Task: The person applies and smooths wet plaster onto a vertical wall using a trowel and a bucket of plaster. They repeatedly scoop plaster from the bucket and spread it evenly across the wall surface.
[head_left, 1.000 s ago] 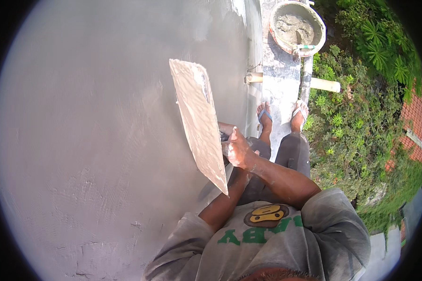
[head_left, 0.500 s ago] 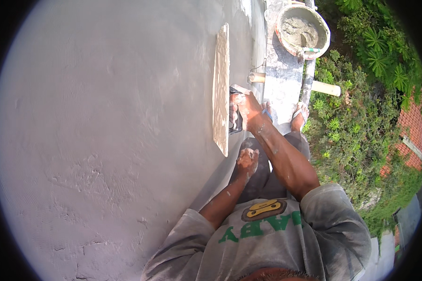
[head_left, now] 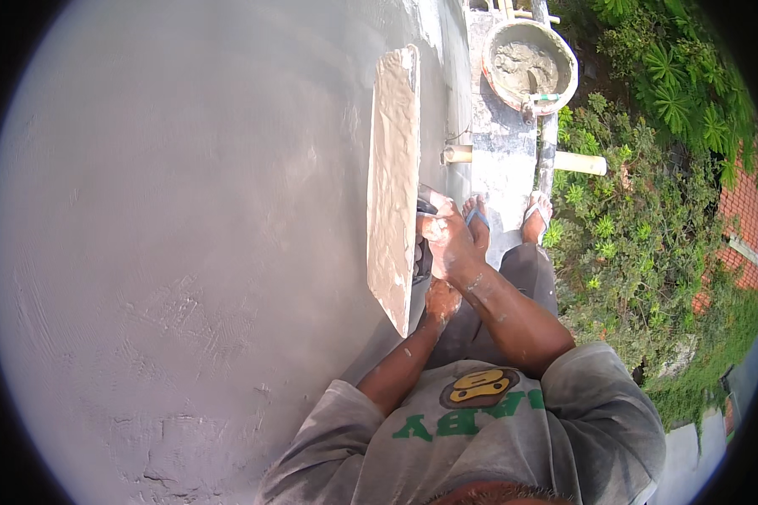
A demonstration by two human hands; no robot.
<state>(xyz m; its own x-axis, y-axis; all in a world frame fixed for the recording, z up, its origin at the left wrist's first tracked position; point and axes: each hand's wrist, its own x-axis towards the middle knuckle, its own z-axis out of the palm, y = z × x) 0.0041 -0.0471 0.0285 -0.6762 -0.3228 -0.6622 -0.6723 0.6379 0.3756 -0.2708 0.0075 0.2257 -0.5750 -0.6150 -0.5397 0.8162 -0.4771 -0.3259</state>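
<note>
Right hand [head_left: 448, 240] has the trowel [head_left: 393, 198] gripped mid-frame, one face loaded with plaster [head_left: 393, 118]; left hand [head_left: 442, 300] sits just below, can't tell if it's holding anything. For the wall [head_left: 177, 210] filling the frame's left, a slight tilt and steady, even pressure should leave fewer ridges.

A sunlit walkway [head_left: 504, 181] separates grey wall [head_left: 185, 194] from green shrubs [head_left: 623, 278].

Wall [head_left: 185, 210] at left; float [head_left: 393, 185] before it; mortar [head_left: 514, 63] in bucket [head_left: 568, 66] on plank [head_left: 504, 172], ahead of feet [head_left: 533, 225]; shrubs [head_left: 623, 261] at right.
</note>
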